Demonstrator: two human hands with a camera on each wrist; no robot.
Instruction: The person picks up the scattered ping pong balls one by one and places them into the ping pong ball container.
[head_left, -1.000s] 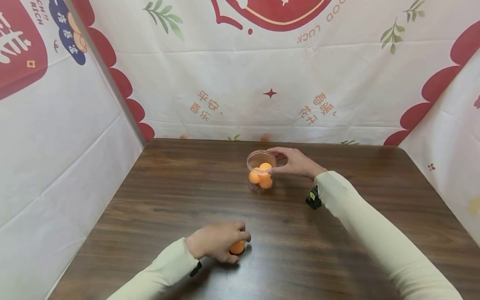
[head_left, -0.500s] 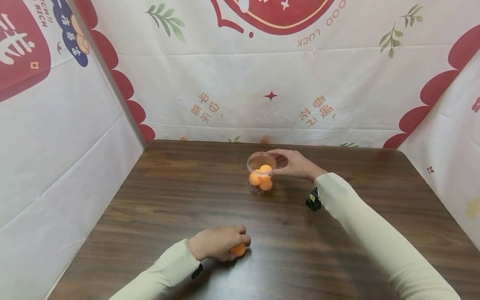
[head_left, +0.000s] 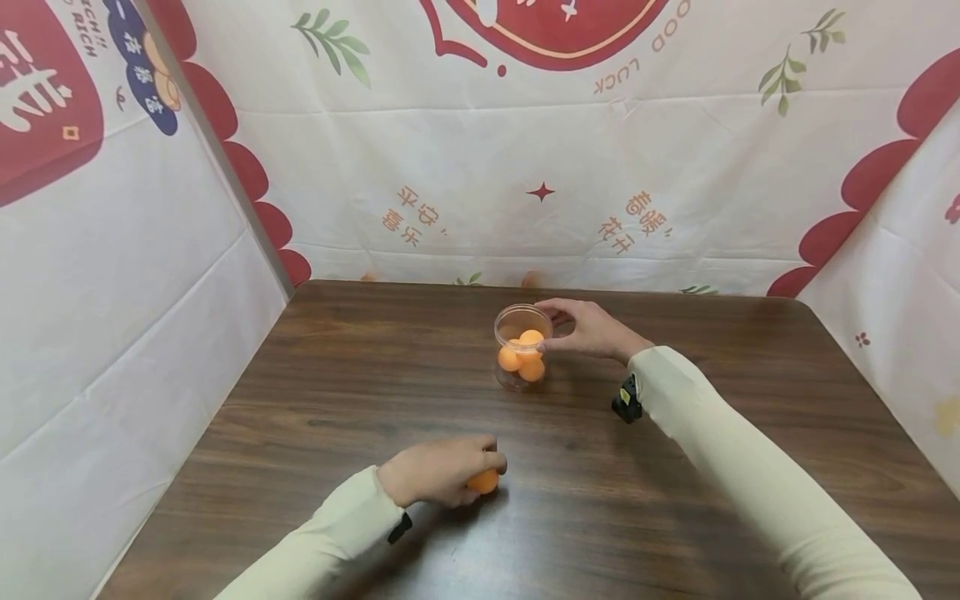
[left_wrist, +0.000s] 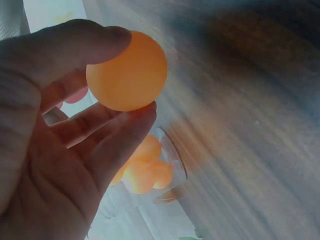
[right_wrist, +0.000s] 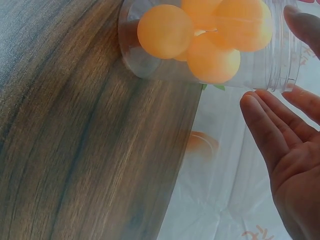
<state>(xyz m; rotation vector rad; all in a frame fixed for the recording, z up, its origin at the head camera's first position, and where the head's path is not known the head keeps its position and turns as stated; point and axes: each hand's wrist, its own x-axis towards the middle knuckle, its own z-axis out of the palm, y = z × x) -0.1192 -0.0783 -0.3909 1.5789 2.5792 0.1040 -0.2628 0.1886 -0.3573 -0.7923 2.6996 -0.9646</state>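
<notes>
My left hand (head_left: 442,472) pinches an orange ping-pong ball (head_left: 483,482) between thumb and fingertips, low over the front middle of the table. In the left wrist view the held ball (left_wrist: 127,75) shows whole and plain. Further back, a clear plastic jar (head_left: 512,382) stands upright, its mouth uncovered. Several orange balls (right_wrist: 165,31) are heaped inside it. My right hand (head_left: 588,329) holds the jar at its threaded rim from the right, thumb on the near side and a finger behind.
The brown wood-grain table (head_left: 360,367) ends at a rounded back edge just behind the jar. A white printed cloth (head_left: 465,150) hangs behind the table and along both sides. Dark wrist devices (head_left: 627,400) sit at the sleeve cuffs.
The left fingers have closed around the ball, which was resting between them, and hand and ball have risen slightly. The right hand and jar have stayed in place.
</notes>
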